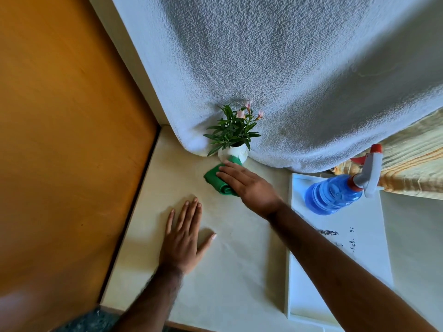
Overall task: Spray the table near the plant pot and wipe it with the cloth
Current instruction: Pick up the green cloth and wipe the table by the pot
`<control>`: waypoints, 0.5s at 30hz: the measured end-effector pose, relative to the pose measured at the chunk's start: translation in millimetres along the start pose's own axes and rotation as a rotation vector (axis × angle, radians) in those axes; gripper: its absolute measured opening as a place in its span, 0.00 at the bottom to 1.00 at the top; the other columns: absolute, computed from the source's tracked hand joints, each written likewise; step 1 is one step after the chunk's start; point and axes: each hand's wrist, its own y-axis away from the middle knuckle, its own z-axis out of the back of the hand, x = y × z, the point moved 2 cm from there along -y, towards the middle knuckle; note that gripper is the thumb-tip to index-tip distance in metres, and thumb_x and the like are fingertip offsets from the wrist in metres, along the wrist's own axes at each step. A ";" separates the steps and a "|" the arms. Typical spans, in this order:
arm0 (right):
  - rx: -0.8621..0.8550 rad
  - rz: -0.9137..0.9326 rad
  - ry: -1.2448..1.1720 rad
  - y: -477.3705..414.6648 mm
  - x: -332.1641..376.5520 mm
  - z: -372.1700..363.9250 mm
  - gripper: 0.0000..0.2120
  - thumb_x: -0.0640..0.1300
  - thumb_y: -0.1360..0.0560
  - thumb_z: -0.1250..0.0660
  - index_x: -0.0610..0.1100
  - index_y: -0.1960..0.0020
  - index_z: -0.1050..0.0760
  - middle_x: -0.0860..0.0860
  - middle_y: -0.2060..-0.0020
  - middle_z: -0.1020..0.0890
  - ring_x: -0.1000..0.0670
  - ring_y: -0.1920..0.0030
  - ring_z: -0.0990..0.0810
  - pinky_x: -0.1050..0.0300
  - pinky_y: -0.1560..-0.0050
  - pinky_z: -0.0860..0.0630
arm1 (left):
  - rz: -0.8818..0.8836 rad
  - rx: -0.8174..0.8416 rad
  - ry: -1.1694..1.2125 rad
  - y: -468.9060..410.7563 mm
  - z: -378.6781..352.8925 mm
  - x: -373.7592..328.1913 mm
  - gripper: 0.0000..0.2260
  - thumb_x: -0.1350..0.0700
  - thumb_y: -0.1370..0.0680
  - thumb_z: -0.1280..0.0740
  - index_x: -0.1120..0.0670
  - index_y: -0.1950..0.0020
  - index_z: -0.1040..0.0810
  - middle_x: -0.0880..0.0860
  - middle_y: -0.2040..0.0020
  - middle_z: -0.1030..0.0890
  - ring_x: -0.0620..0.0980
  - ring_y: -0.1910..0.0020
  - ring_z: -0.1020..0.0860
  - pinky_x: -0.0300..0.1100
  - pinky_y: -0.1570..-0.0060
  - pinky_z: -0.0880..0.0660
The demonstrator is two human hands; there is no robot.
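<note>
A small white plant pot [236,153] with green leaves and pink flowers stands at the back of the pale table [239,259], against the textured wall. My right hand [248,184] lies flat on a folded green cloth [215,179], pressing it onto the table just in front of the pot; the cloth's far edge touches the pot's base. My left hand [185,238] rests flat on the table, fingers spread, nearer to me and left of the cloth. A blue spray bottle [335,194] with a grey and red trigger head lies on its side to the right.
The bottle lies on a white tray [335,271] to the right of the wiped area. An orange-brown wooden panel [67,140] borders the table on the left. A grey-white textured wall [287,80] rises behind the pot. A wooden surface [417,164] shows at far right.
</note>
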 end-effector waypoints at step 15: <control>0.220 0.011 -0.099 -11.3 -23.5 -30.1 0.24 0.28 0.24 0.43 0.35 0.30 0.23 0.38 0.31 0.22 0.37 0.30 0.23 0.47 0.28 0.29 | 0.003 0.012 0.003 1.0 -1.7 0.8 0.39 0.32 0.18 0.44 0.58 0.16 0.41 0.56 0.15 0.40 0.55 0.17 0.40 0.63 0.20 0.39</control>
